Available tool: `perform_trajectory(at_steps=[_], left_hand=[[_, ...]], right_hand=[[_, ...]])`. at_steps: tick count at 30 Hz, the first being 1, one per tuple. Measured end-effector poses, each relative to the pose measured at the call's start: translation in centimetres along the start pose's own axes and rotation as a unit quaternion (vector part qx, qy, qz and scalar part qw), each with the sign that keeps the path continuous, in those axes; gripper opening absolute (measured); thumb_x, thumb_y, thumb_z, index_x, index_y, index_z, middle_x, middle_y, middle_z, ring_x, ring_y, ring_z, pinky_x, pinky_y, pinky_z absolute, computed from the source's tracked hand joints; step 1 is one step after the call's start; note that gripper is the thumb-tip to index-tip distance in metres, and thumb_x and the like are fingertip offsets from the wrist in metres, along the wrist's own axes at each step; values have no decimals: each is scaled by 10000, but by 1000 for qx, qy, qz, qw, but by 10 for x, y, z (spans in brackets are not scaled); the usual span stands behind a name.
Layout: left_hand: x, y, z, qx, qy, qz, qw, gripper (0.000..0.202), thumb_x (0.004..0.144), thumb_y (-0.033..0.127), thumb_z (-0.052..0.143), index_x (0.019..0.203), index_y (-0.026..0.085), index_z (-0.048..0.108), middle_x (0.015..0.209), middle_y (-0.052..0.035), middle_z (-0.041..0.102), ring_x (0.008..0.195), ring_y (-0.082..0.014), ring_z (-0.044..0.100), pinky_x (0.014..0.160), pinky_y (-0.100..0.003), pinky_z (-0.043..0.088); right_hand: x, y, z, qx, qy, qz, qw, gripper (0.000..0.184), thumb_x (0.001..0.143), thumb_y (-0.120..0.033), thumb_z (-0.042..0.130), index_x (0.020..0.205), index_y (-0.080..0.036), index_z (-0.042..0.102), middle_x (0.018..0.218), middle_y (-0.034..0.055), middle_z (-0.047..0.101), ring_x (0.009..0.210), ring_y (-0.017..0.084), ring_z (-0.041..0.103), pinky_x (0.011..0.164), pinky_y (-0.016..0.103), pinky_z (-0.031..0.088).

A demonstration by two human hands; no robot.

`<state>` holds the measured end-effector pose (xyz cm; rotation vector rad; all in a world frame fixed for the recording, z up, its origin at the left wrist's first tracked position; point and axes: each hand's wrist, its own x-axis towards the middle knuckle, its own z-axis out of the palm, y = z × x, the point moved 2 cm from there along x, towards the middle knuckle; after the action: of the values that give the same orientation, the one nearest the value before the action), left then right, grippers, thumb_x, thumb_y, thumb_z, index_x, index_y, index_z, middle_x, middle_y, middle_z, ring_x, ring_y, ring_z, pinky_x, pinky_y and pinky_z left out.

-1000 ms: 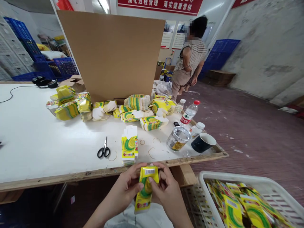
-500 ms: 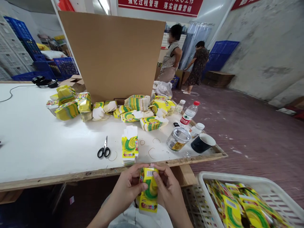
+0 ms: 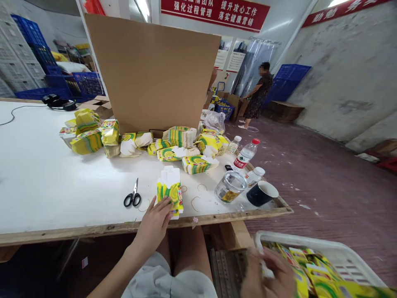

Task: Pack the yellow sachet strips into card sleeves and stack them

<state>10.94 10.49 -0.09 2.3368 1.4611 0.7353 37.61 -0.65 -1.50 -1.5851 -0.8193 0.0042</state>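
Observation:
My left hand (image 3: 154, 222) reaches onto the table edge with its fingers spread over a small stack of flat yellow-green cartons (image 3: 169, 192). My right hand (image 3: 269, 276) is low at the right, blurred by motion, at the near rim of a white basket (image 3: 341, 252) that holds several folded yellow-green cartons (image 3: 313, 271). I cannot make out its fingers or whether anything is in them.
Black scissors (image 3: 133, 195) and rubber bands lie left and right of the stack. Piles of flat cartons (image 3: 173, 142) sit before an upright cardboard sheet (image 3: 151, 70). A glass jar (image 3: 230, 186), dark mug (image 3: 262, 193) and water bottle (image 3: 245, 154) stand at the table's right end. A person (image 3: 257, 97) stands far off.
Both hands held one carton in front of me. Now my right hand has swung to the basket and my left hand has gone to the stack on the table.

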Motion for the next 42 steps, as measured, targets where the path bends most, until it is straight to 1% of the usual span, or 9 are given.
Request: perform_trajectory(at_steps=[5,8,14,19,23,29,34,38,42], left_hand=[[-2,6,0,-61,-3,15,998,344,960,171,466,1241,215,659,1346,-93,664,1314,-241,565,1190,-584,292],[-5,1,-1,-122,-4,9,993,373,945,170,495,1276,260,640,1350,-70,663,1300,-230,579,1214,-590,212],[-10,2,-11,-388,110,-107,909,494,932,354,590,1411,252,528,1495,-101,524,1450,-269,375,1211,-511,250],[-5,31,-1,-690,-13,-133,711,543,815,527,710,1261,220,676,1328,-131,676,1292,-331,570,1103,-465,436],[-8,43,1,-750,-71,-122,646,496,752,509,779,1142,204,748,1199,-134,744,1216,-337,623,1077,-447,452],[-14,38,2,-724,-10,-171,669,392,779,450,779,1087,208,752,1077,-102,783,1114,-297,676,1009,-413,500],[-10,46,4,-656,5,-168,736,419,852,509,674,1088,165,708,1070,-114,770,1062,-295,687,961,-408,532],[-13,49,5,-587,25,-155,794,614,881,439,662,1402,230,414,1145,-117,733,1023,-269,708,899,-375,553],[-19,45,2,-574,-26,-109,811,705,922,373,616,1490,257,215,1181,-144,700,1087,-282,688,934,-397,529]], right_hand=[[-39,-25,107,111,-247,141,952,463,784,-534,659,1039,-149,694,930,115,739,681,212,632,624,324,509],[-45,-29,143,153,-277,160,935,522,743,-523,690,1085,-130,679,810,80,741,588,190,596,576,317,508],[-38,-34,118,225,-244,202,922,459,789,-514,702,1086,-167,656,1032,112,738,933,244,684,829,370,549],[-46,-51,94,335,-294,311,840,423,686,-492,833,978,-204,729,962,81,769,827,242,720,726,357,584],[-51,-62,90,363,-322,328,811,338,649,-464,869,870,-235,756,894,53,772,712,206,705,606,294,565],[-53,-64,87,351,-359,303,810,319,718,-481,822,865,-210,743,926,71,762,862,248,702,775,366,572],[-59,-52,86,290,-347,249,857,321,780,-495,760,793,-186,674,772,44,722,712,207,666,661,307,559],[-53,-49,81,233,-307,187,904,307,823,-490,717,822,-192,642,763,36,703,695,196,655,652,286,552],[-42,-56,76,251,-341,137,895,385,834,-414,731,1145,-224,608,1049,86,713,922,236,687,818,335,566]])
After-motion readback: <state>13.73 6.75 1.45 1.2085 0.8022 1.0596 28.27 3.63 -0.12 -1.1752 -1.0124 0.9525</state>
